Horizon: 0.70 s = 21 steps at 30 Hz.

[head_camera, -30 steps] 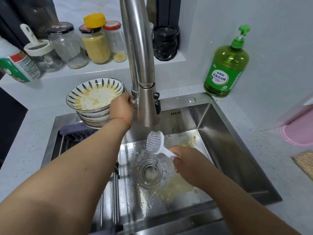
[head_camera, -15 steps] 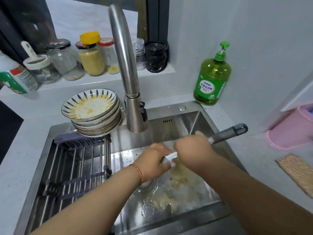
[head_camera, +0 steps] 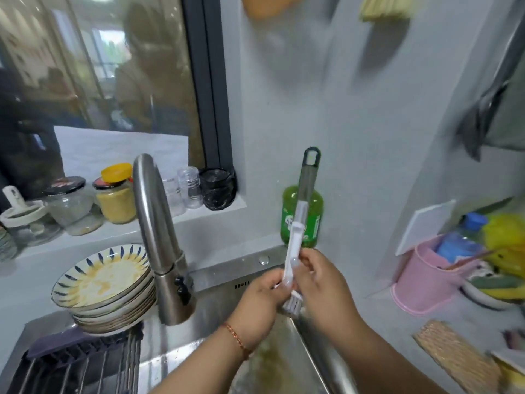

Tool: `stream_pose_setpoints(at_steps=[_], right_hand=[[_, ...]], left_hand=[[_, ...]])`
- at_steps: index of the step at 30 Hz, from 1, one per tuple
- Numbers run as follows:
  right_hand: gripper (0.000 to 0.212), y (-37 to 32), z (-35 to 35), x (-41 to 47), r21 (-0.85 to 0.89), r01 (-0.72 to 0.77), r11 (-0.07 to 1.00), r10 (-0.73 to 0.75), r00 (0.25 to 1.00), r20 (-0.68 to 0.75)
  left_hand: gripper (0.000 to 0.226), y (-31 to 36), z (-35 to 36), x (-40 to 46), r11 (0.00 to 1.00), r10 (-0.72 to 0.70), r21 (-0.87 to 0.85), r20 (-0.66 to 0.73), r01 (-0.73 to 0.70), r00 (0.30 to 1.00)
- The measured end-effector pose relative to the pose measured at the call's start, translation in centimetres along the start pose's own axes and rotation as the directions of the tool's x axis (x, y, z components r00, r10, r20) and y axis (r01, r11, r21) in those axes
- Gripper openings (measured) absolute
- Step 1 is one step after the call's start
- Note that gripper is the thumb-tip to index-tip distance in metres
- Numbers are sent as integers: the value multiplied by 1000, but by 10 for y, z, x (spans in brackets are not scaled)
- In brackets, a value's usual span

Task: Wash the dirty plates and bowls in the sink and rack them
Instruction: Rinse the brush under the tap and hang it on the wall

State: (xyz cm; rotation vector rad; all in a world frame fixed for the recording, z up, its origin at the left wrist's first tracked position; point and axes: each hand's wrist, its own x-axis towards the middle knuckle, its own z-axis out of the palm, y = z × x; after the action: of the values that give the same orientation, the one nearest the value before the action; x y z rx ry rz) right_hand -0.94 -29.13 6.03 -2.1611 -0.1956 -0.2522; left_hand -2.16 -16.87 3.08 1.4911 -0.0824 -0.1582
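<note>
Brush [head_camera: 298, 223] upright, bristles down, pinched between left hand [head_camera: 260, 300], right hand [head_camera: 321, 288].

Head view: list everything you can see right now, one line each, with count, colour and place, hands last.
dish brush: one, white with grey handle, held upright over the sink's back right corner
plates: one stack, white with blue marks, yellow residue on top, left of the tap
tap: one, steel, behind the sink
sink: one, steel, yellowish residue inside
rack: one, dark bars, over the sink's left side
soap bottle: one, green, behind the brush
jars: several, glass, on the window ledge
pink tub: one, on the counter at right
woven mat: one, tan, right counter
left hand: grips the brush near its head
right hand: pinches the brush's neck
</note>
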Motion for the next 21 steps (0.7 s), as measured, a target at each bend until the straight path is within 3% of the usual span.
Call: stream_pose_setpoints(at_steps=[4, 8, 13, 21], right_hand=[[16, -27, -32, 38, 64, 31, 997, -27, 997, -73], [23, -57, -81, 82, 23, 79, 997, -74, 983, -170], [30, -102, -141, 120, -125, 145, 982, -181, 918, -352], [35, -155, -219, 162, -252, 163, 954, -269, 834, -482]], left_hand=[[18, 52, 28, 31, 981, 68, -188, 70, -54, 995], [25, 114, 49, 66, 978, 181, -123, 76, -171, 981], [15, 190, 83, 96, 956, 261, -168, 103, -242, 960], [26, 285, 122, 127, 922, 379, -152, 164, -356, 911]])
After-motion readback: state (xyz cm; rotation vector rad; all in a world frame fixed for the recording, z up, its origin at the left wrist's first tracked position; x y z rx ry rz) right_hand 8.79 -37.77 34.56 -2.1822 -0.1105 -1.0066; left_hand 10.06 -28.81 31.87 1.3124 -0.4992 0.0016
